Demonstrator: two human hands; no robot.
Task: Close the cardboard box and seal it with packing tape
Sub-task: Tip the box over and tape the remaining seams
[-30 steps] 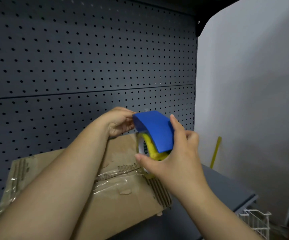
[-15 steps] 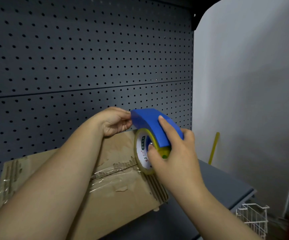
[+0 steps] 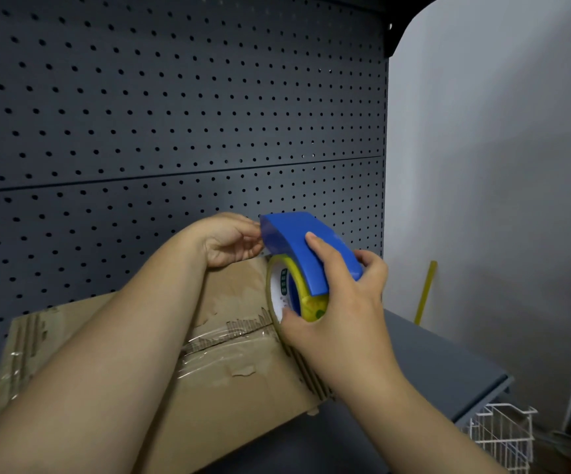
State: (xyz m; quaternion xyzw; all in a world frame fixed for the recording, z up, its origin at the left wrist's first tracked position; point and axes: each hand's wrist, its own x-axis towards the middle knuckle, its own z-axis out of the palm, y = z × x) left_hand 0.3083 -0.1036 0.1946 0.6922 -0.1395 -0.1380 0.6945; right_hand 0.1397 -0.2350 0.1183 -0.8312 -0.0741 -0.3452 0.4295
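A worn brown cardboard box (image 3: pixel 243 381) lies on a dark grey shelf, flaps closed, with clear tape wrinkled along its centre seam. My right hand (image 3: pixel 342 319) grips a blue tape dispenser (image 3: pixel 304 248) holding a yellow-cored roll of clear packing tape (image 3: pixel 284 289), just above the box's far right end. My left hand (image 3: pixel 229 239) reaches over the box, its fingertips pinched at the dispenser's front edge where the tape end comes out. Whether the fingers hold tape is hidden by the dispenser.
A dark pegboard wall (image 3: pixel 174 114) stands right behind the box. The grey shelf (image 3: pixel 431 364) ends at the right. Beyond it are a white wire basket (image 3: pixel 502 436), a yellow stick (image 3: pixel 426 292) leaning on the pale wall, and open floor.
My right hand has turned the dispenser so the roll's side faces me and shifted its grip lower. My left hand stays at the dispenser's front edge. The box has not moved.
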